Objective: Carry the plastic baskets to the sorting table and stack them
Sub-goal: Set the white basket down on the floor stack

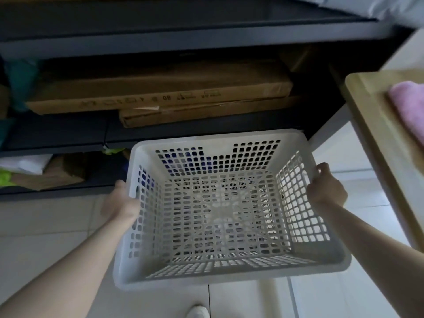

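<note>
A white plastic basket [220,277] with perforated walls and floor hangs in front of me above the tiled floor, and nothing lies inside it. My left hand [120,203] grips its left rim from outside. My right hand [325,188] grips the right rim, fingers curled over the edge. The basket's far side sits close to the lower shelves of a dark rack [183,40].
The dark rack holds flat cardboard boxes [160,92], bags and cloths on its shelves. A light wooden table [376,125] with a pink folded cloth [408,106] stands at the right. Pale floor tiles [46,226] lie below, and a white shoe [197,312] shows at the bottom edge.
</note>
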{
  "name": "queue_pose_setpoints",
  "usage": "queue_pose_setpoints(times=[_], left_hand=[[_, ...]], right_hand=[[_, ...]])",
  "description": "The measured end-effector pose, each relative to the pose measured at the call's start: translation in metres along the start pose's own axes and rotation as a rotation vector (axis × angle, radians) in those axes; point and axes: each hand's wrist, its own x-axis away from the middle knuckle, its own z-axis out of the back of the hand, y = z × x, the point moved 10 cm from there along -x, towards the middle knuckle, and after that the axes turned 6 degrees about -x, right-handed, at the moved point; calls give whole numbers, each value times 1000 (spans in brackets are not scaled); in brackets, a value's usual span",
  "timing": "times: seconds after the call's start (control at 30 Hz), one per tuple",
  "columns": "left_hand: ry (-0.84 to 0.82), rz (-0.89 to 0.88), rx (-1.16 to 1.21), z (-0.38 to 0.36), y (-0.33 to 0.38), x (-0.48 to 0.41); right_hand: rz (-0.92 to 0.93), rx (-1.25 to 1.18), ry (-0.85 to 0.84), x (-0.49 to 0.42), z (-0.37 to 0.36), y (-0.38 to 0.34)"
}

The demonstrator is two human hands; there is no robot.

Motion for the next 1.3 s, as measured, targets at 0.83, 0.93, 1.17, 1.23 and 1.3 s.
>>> queue_pose_setpoints(times=[0.83, 0.93, 1.17, 1.23, 1.3], left_hand=[[-116, 38, -81, -5, -4, 12], [-85, -6, -127, 9, 14, 19], [-44, -143, -107, 74, 71, 53], [0, -196, -77, 104, 88, 65], [30, -244, -36, 136, 100, 80]], right_hand=[[23, 38, -71, 14, -3, -8], [110, 24, -67, 20, 7, -38], [233, -118, -92, 56, 68, -113], [266, -152, -87, 67, 98, -129], [276, -202, -86, 79, 131, -140]])
